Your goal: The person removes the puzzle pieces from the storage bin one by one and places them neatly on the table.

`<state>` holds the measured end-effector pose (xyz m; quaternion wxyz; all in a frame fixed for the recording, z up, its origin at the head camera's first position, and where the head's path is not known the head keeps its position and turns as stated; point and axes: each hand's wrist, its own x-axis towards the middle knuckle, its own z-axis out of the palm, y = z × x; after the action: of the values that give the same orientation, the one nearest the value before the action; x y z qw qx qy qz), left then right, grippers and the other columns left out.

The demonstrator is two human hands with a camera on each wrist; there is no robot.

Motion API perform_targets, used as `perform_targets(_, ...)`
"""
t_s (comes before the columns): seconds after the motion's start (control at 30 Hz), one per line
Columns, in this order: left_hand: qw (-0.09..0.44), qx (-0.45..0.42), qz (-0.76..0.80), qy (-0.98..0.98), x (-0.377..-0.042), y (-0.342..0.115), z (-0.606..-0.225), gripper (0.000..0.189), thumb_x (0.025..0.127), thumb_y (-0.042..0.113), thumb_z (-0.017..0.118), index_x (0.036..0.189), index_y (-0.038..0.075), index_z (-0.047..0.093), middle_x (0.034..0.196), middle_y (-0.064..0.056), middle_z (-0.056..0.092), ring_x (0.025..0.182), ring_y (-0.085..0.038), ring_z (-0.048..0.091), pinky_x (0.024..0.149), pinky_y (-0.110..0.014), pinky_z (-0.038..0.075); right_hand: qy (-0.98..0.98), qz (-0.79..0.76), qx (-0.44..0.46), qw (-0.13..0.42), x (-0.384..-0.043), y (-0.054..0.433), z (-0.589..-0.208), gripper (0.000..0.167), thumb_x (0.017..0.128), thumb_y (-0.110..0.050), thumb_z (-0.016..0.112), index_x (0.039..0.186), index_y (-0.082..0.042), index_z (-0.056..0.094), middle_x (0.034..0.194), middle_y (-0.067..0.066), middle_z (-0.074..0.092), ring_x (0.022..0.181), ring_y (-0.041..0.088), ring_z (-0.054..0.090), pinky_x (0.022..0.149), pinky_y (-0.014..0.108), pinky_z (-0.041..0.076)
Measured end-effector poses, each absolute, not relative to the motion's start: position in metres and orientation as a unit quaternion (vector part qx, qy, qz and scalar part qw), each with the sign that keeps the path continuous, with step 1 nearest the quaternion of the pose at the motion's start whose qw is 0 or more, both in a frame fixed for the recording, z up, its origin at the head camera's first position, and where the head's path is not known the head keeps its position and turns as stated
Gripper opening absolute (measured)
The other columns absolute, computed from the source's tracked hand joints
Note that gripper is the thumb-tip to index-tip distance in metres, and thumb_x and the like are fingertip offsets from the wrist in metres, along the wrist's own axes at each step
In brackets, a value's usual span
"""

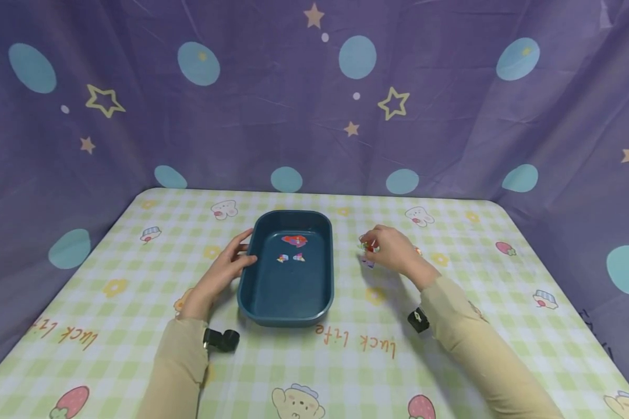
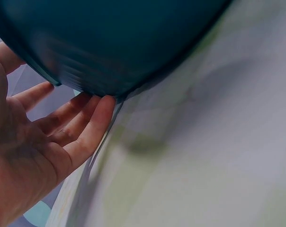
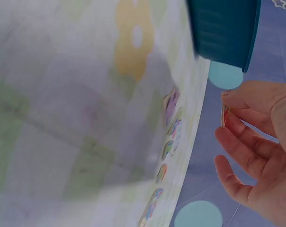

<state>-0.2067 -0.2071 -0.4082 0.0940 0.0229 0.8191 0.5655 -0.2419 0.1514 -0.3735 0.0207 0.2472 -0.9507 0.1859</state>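
Note:
A dark teal rectangular tray (image 1: 288, 299) stands upright on the table. My left hand (image 1: 222, 270) holds its left side, thumb over the rim and fingers against the outer wall; in the left wrist view the fingers (image 2: 98, 120) touch that wall. Inside lie a red-orange flat piece (image 1: 294, 240) and two small colourful pieces (image 1: 299, 257). To the tray's right, my right hand (image 1: 393, 250) pinches a small thin flat piece (image 3: 225, 115) between thumb and fingers, above the table. Its printed face is mostly hidden; some red shows.
Several flat colourful pieces lie beneath and beside my right hand, among them a purple piece (image 3: 171, 105) and an orange-green piece (image 3: 161, 173). A green checked cloth (image 1: 152, 267) with printed pictures covers the table. Purple curtain (image 1: 293, 116) surrounds its back and sides.

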Motion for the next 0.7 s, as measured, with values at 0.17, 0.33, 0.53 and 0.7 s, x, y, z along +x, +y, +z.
perform_targets(0.17, 0.092, 0.022, 0.567, 0.818, -0.207, -0.207, -0.408, 0.064, 0.09, 0.024, 0.052, 0.144, 0.034, 0.021, 0.136, -0.014, 0.033, 0.114, -0.029, 0.042, 0.082, -0.035, 0.04, -0.952, 0.194, 0.237, 0.008, -0.241, 0.16, -0.379, 0.027, 0.076, -0.017, 0.071, 0.1, -0.004, 0.067, 0.087, 0.005, 0.061, 0.079, 0.019, 0.06, 0.072, 0.035, 0.047)
perform_targets(0.33, 0.09, 0.023, 0.567, 0.819, -0.207, -0.207, -0.408, 0.064, 0.089, 0.024, 0.052, 0.144, 0.034, 0.021, 0.135, -0.014, 0.033, 0.113, -0.028, 0.042, 0.08, -0.034, 0.04, -0.954, 0.188, 0.235, 0.007, -0.241, 0.167, -0.384, 0.025, 0.074, -0.014, 0.071, 0.097, -0.004, 0.068, 0.083, 0.005, 0.062, 0.076, 0.019, 0.059, 0.073, 0.035, 0.047)
perform_targets(0.53, 0.089, 0.027, 0.568, 0.818, -0.207, -0.207, -0.41, 0.064, 0.09, 0.024, 0.052, 0.144, 0.034, 0.021, 0.135, -0.015, 0.033, 0.113, -0.029, 0.043, 0.082, -0.036, 0.041, -0.958, 0.181, 0.22, -0.008, -0.242, 0.173, -0.391, 0.027, 0.071, -0.01, 0.069, 0.098, -0.004, 0.067, 0.081, 0.004, 0.063, 0.074, 0.017, 0.058, 0.074, 0.036, 0.046)
perform_targets(0.7, 0.093, 0.025, 0.569, 0.817, -0.206, -0.206, -0.407, 0.063, 0.09, 0.024, 0.052, 0.144, 0.033, 0.021, 0.136, -0.016, 0.033, 0.113, -0.028, 0.042, 0.079, -0.032, 0.04, -0.961, 0.181, 0.205, -0.029, -0.241, 0.177, -0.395, 0.025, 0.072, -0.013, 0.07, 0.096, -0.006, 0.067, 0.08, 0.003, 0.063, 0.074, 0.017, 0.057, 0.074, 0.036, 0.046)
